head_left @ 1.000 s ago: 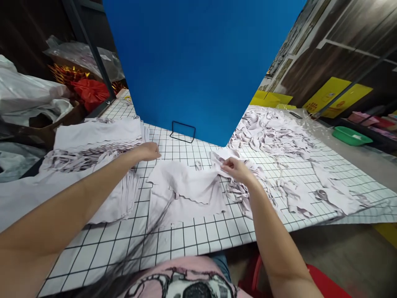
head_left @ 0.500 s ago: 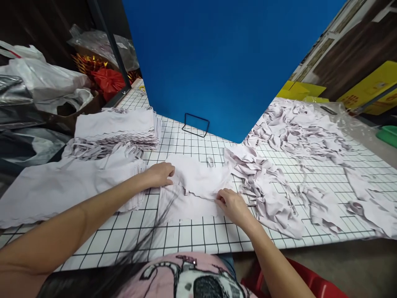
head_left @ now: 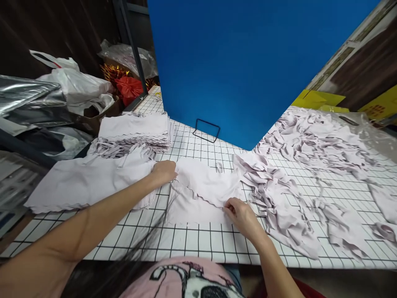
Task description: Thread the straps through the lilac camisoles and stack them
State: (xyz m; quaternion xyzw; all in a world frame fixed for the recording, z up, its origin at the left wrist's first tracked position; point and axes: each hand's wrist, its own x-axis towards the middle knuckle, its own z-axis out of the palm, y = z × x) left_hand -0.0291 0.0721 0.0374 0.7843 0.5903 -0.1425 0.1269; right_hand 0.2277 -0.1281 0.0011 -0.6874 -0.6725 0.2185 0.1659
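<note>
A pale pinkish-white fabric piece [head_left: 209, 182] lies in front of me, its upper layer partly covering a flat lower layer [head_left: 192, 211]. My left hand [head_left: 166, 171] is at the upper left edge of the top layer, fingers closed on the cloth. At the lower right, my right hand [head_left: 240, 213] pinches the wavy edge of that same layer between thumb and fingers. Close to my left hand, a stack of similar fabric pieces [head_left: 93, 182] spreads leftward, with another neat stack [head_left: 136, 126] behind it. Crumpled fabric pieces [head_left: 279, 203] lie just right of my right hand.
The table is covered with a white cloth of black grid lines [head_left: 124, 236]. A large blue panel [head_left: 248, 70] stands behind the work, with a black wire frame [head_left: 206, 130] at its foot. More loose fabric [head_left: 322, 140] is heaped at right. Plastic bags [head_left: 80, 87] fill the left side.
The view has swung left, so everything sits further right in it. My left thumb, apart from the fingers before, is now tucked against the cloth. My right hand keeps its pinch.
</note>
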